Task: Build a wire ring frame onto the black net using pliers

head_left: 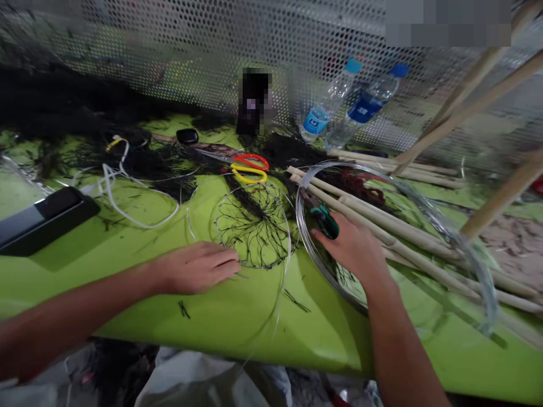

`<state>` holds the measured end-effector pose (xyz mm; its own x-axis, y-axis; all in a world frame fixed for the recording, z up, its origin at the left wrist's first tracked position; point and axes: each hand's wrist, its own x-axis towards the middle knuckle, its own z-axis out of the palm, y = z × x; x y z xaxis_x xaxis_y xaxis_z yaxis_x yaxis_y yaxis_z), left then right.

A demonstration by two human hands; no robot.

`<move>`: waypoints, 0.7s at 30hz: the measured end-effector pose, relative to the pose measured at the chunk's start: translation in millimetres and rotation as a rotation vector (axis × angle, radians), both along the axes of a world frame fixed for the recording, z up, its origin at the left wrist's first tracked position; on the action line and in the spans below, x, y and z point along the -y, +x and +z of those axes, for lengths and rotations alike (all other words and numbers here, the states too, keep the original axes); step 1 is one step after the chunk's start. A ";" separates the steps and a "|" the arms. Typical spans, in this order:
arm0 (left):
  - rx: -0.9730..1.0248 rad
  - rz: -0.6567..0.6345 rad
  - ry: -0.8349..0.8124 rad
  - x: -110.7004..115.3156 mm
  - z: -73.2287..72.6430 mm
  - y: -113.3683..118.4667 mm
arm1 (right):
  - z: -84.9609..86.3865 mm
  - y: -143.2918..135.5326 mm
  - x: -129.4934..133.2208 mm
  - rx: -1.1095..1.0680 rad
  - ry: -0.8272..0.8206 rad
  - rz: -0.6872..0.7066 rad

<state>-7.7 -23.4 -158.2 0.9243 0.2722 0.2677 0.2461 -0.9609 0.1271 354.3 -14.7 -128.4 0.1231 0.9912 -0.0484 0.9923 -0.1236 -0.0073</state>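
Note:
My left hand (203,267) lies palm down at the lower left edge of a round wire ring with dark fibres knotted across it (263,217); its fingertips touch or cover the ring's edge, and what is under them is hidden. Farther right, my right hand (352,246) is closed round dark green-handled pliers (324,221), whose metal jaws point up and left over a coil of silvery wire (314,257). A thin loose wire curves past the ring. Red and yellow scissors (250,168) rest just behind it.
Wooden poles (382,220) run under the coil to the right. Two plastic bottles (316,121) lean at a perforated metal screen (203,51). A white cable (112,192), a dark box (46,220) and black fibre heaps (85,107) are at the left of the green table (203,316).

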 end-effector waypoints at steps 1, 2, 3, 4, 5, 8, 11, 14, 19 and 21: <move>0.011 0.008 0.007 0.0 -1.1 -0.2 | -1.2 0.3 0.4 0.003 -0.001 0.012; 0.017 0.008 0.011 -0.3 -1.8 -0.8 | -1.3 0.6 1.4 0.008 0.005 0.028; 0.021 -0.003 0.010 -0.9 -2.0 -1.7 | -0.1 0.5 3.2 0.015 0.030 0.051; 0.023 -0.020 0.007 -1.5 -1.6 -2.8 | 2.4 -0.1 6.1 0.024 0.075 0.084; 0.026 -0.042 0.004 -2.1 -0.7 -3.9 | 5.9 -1.6 10.0 0.027 0.131 0.139; 0.037 -0.102 0.011 -3.7 4.4 -5.9 | 18.4 -13.4 27.7 -0.119 0.189 0.442; 0.037 -0.106 -0.001 -4.5 9.9 -5.6 | 23.8 -34.0 47.3 -0.483 -0.212 0.823; 0.028 -0.092 -0.007 -3.5 11.7 -6.5 | 21.1 -51.9 58.7 -0.472 -0.344 0.979; 0.102 -0.011 -0.012 6.3 7.8 -7.9 | 21.0 -69.2 64.5 -0.600 -0.256 1.025; 0.130 0.004 -0.040 11.1 7.9 -4.8 | 18.7 -80.1 67.2 -0.627 -0.064 0.937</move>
